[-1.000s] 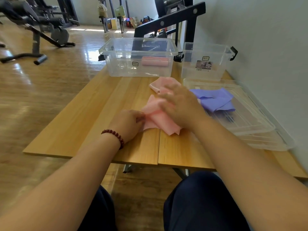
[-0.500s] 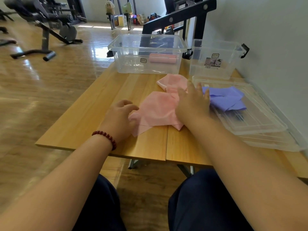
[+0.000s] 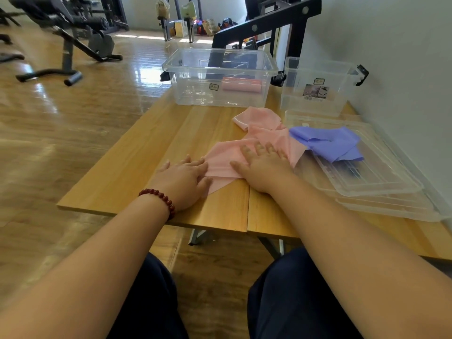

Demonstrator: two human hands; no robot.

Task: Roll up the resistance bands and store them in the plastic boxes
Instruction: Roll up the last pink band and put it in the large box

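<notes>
Pink resistance band (image 3: 274,140) lies unrolled and creased on the wooden table (image 3: 151,152), with its far end bunched near the large clear box (image 3: 195,77). Right hand (image 3: 263,167) rests flat on the band, fingers straight and spread. Left hand (image 3: 182,179) lies flat at the band's near left corner, fingers extended, gripping nothing. Purple band (image 3: 327,143) rests on the stacked clear lids (image 3: 381,182), touching the pink band. One rolled pink band (image 3: 241,84) sits inside the large box; the smaller box (image 3: 315,94) stands just beside it.

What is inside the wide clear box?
A rolled pink band lies in the box, near its right end. Nothing else shows inside; a small label covers one spot.
</notes>
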